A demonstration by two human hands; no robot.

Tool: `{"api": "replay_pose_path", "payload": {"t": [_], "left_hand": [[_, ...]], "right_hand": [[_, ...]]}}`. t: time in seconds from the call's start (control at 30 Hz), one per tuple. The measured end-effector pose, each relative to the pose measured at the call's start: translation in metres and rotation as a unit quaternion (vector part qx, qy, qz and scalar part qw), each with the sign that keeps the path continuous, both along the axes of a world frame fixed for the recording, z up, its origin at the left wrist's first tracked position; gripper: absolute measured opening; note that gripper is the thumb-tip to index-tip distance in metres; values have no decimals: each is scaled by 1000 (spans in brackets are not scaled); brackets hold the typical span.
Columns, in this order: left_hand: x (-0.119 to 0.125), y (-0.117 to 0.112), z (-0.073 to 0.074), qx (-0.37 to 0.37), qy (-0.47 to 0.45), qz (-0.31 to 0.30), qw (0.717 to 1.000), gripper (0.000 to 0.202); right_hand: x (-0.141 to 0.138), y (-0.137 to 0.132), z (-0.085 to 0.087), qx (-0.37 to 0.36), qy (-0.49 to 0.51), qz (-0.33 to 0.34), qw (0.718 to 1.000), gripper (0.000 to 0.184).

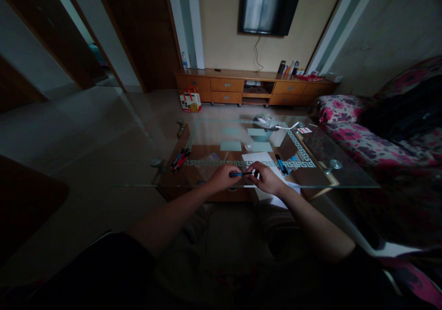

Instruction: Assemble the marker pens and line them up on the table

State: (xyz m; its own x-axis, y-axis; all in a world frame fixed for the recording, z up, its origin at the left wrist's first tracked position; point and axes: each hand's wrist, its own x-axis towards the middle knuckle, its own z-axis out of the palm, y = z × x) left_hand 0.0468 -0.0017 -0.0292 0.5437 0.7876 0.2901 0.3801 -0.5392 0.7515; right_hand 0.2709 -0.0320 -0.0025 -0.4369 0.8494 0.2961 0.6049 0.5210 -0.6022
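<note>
Both of my hands hold one blue and black pen (241,174) level above the near edge of a glass table (345,181). My left hand (223,178) grips its blue end. My right hand (265,178) pinches the dark end. Under my right hand lies a white sheet of paper (259,159). Another blue pen (281,164) rests on the glass just right of that sheet. A bundle of red and black pens (179,160) lies on the table to the left.
A basket (261,133) with paper scraps stands at the table's far side, with pale cards (230,145) beside it. A floral sofa (373,139) runs along the right. A wooden TV cabinet (255,89) and a wall TV (269,7) stand beyond.
</note>
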Motion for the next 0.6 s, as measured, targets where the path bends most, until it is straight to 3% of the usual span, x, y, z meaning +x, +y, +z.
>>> {"api": "replay_pose_path", "payload": {"t": [0.6], "left_hand": [[-1,-3,3,15,28,-27,999,15]], "right_hand": [[-2,-2,7,16,-38,22,999,31]]}}
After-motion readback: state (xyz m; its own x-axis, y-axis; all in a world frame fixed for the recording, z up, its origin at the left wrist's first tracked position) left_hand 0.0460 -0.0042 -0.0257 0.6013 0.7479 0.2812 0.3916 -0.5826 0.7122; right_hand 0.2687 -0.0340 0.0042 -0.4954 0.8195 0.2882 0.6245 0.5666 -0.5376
